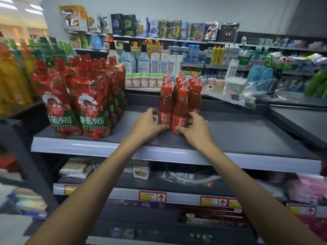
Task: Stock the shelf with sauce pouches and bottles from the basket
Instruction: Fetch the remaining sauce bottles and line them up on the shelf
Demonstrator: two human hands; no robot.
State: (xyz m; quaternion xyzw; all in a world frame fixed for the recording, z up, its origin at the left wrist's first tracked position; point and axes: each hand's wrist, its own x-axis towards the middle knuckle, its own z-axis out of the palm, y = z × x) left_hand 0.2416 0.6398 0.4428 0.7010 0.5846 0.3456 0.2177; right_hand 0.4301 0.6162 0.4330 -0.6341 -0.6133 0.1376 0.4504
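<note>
My left hand [148,125] grips the left bottle [165,106] near the shelf [238,131] front. My right hand [193,128] grips the right bottle [180,110] there.

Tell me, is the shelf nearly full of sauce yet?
Partway. Done: sauce pouches stand in rows on the shelf at left, with bottles clustered mid-shelf. In hand: the left hand and right hand each grip one front bottle. Left: the shelf's right side has room; the basket is out of view, so what remains is unknown.
</note>
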